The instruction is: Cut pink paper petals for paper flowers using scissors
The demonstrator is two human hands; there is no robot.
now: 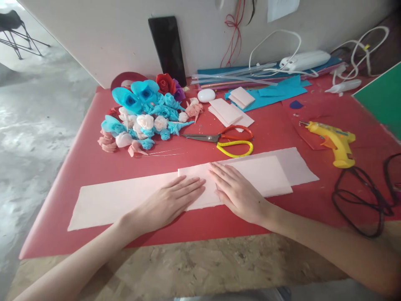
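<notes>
A long strip of pale pink crepe paper [119, 196] lies across the red tabletop, with a shorter folded piece [266, 175] on top of its right part. My left hand [175, 196] rests flat on the paper near the folded piece's left end, fingers stretched out. Flat on the folded piece, just to the right, lies my right hand [234, 190], its fingers extended too. Neither hand grips anything. Beyond the paper are scissors [219, 139] with one orange and one yellow handle loop, blades pointing left.
Paper flowers [144, 113] in blue, pink, white and red are heaped at back left. A phone [169, 48] leans on the wall. Folded pink papers [230, 113] lie behind the scissors. A yellow glue gun [335, 140] with a black cord [360, 200] sits at right.
</notes>
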